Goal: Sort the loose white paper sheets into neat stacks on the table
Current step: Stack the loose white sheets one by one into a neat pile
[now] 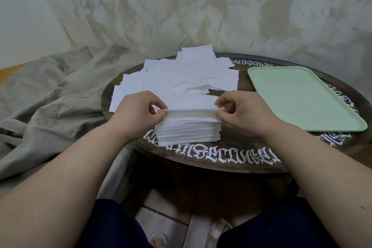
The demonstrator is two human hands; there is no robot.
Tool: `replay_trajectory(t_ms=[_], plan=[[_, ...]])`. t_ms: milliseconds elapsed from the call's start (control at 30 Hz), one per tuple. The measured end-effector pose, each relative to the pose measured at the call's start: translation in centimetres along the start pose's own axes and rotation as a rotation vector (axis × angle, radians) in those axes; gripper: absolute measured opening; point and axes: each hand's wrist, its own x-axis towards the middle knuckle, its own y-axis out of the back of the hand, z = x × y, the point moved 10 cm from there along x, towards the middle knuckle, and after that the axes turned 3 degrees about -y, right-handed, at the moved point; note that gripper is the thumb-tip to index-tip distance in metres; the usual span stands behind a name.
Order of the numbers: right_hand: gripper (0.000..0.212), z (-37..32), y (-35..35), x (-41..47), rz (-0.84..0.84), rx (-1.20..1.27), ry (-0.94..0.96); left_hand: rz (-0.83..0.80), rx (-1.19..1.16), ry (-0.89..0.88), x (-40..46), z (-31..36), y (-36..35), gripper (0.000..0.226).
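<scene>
left hand (138,109) pinches top sheet (191,110) | right hand (245,111) pinches opposite end

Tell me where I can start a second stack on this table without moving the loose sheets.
Bare wood shows between the neat stack and the green tray, right of the right hand. The tray itself holds nothing. The near rim below the stack is a narrow strip only. The back-left of the table is crowded with loose sheets.
</scene>
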Motion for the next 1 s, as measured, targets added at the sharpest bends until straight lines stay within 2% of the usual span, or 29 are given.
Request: replay_trajectory(t_ms=[100,200,267,367,400,467,600,800,1000], plan=[[0.016,0.0,-0.5,0.0,-0.033,0.001,-0.001,0.012,-0.066,0.06,-0.2,-0.7,-0.1,0.012],[0.011,0.1,-0.6,0.1,-0.017,-0.028,0.005,0.031,-0.113,0.062,-0.1,-0.8,-0.3,0.014],[0.009,-0.1,0.1,0.2,0.066,-0.022,0.025,0.115,-0.139,0.033,0.1,-0.4,0.4,0.019],[0.008,-1.6,2.6,0.0,0.298,0.013,0.159,0.272,-0.222,-0.065,0.1,0.7,2.1,0.026],[0.008,-2.0,2.9,-0.1,0.328,0.007,0.197,0.291,-0.232,-0.097,0.0,1.1,2.5,0.026],[0.009,-1.5,2.2,0.0,0.257,-0.002,0.167,0.258,-0.198,-0.125,-0.1,1.3,2.4,0.026],[0.007,0.3,-0.5,0.0,-0.013,-0.014,0.023,0.028,-0.105,-0.051,-0.2,0.3,0.2,0.034],[0.006,0.0,-0.5,-0.2,-0.046,-0.056,0.035,-0.098,-0.091,-0.001,-0.4,-0.2,-1.0,0.029],[0.008,-0.1,-0.8,-0.2,-0.078,-0.09,0.047,-0.096,-0.08,0.007,-0.3,-0.6,-1.1,0.029]])
